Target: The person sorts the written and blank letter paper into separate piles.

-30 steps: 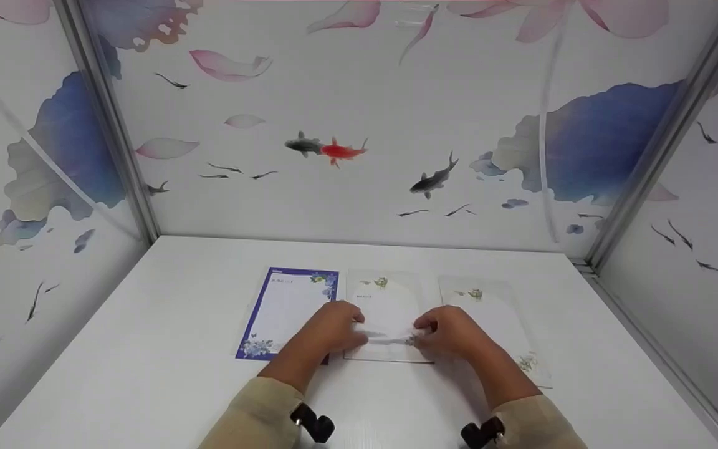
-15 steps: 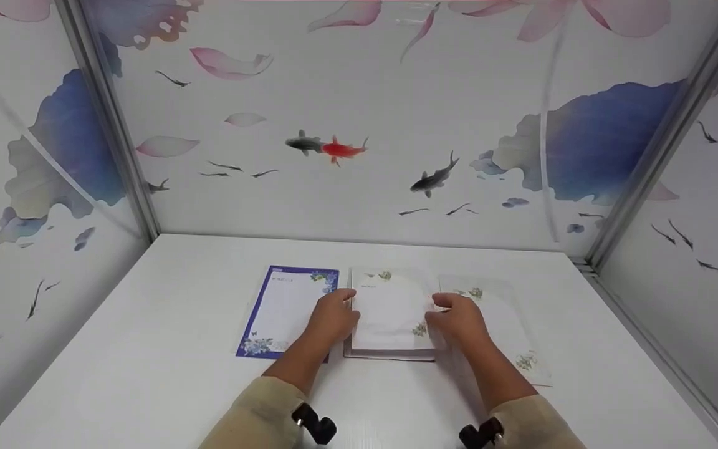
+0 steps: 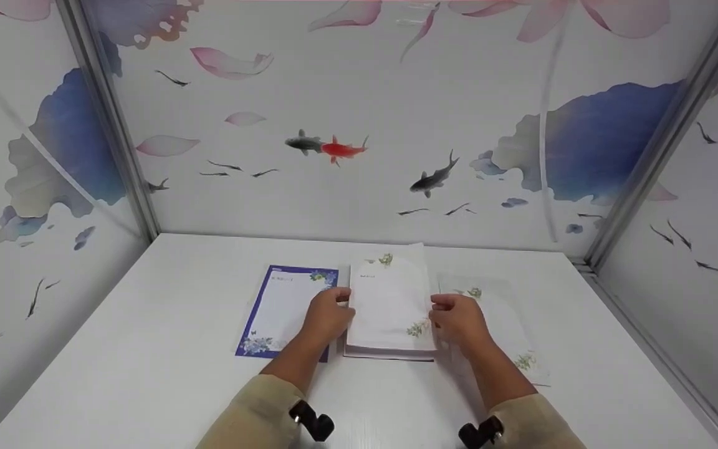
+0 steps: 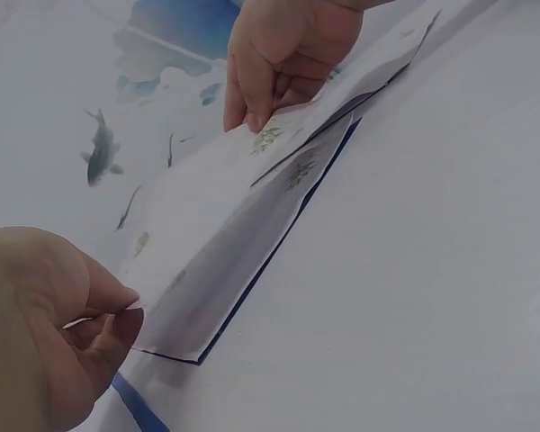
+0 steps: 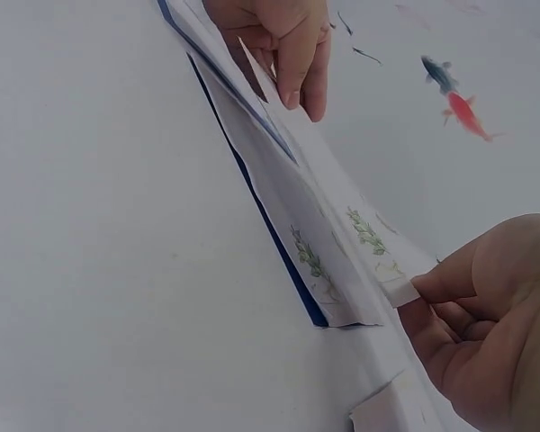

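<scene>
A white paper sheet (image 3: pixel 390 305) with printed green floral corners spans both hands, close over a matching sheet with a dark blue edge (image 4: pixel 229 306). The left hand (image 3: pixel 328 315) pinches its left side between thumb and fingers, as the left wrist view shows. On the opposite side, the right hand (image 3: pixel 459 319) pinches the right edge; in the right wrist view a small bit of paper (image 5: pixel 399 292) shows at its fingertips. The upper sheet sits slightly farther from the person than the lower one, whose near edge shows below it.
A blue-bordered floral sheet (image 3: pixel 278 312) lies to the left, partly behind the left forearm. Right of the hands lies another pale floral sheet (image 3: pixel 499 318). The white table (image 3: pixel 147 349) ends at printed walls (image 3: pixel 359 206) on the back and sides.
The hands have moved apart and forward from the near part of the middle sheet to its sides. The upper sheet, bent up near the front before, now lies flatter and farther back.
</scene>
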`<action>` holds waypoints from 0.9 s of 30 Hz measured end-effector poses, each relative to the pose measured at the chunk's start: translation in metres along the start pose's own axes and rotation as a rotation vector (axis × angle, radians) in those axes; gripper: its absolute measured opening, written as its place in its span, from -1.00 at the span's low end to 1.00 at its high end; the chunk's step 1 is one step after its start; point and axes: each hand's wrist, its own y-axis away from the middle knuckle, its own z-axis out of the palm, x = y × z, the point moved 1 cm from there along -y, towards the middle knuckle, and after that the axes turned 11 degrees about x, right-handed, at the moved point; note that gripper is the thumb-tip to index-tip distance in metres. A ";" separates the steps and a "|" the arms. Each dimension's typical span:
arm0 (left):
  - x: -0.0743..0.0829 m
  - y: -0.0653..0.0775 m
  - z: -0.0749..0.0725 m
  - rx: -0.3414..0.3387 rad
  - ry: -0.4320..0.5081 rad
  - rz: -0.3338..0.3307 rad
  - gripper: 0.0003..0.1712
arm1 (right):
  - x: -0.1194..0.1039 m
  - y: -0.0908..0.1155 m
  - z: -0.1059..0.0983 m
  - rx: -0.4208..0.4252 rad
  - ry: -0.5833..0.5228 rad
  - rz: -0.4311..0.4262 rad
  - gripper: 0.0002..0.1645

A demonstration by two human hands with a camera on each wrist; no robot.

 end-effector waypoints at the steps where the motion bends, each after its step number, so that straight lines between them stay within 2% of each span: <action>1: 0.000 0.000 0.000 -0.001 0.005 -0.007 -0.47 | 0.000 0.000 0.000 0.000 -0.005 0.001 -0.56; 7: 0.002 -0.003 -0.006 0.018 0.023 -0.006 -0.48 | -0.004 0.000 0.003 -0.010 -0.052 0.003 -0.56; 13: 0.000 -0.010 -0.021 0.052 0.018 0.000 -0.51 | -0.015 0.004 0.014 -0.026 -0.118 0.007 -0.55; 20: -0.015 -0.018 -0.051 0.062 0.010 -0.007 -0.49 | -0.028 0.014 0.039 -0.059 -0.203 0.011 -0.58; 27: -0.039 -0.025 -0.093 0.054 -0.042 -0.041 -0.47 | -0.044 0.030 0.076 -0.156 -0.235 0.022 -0.53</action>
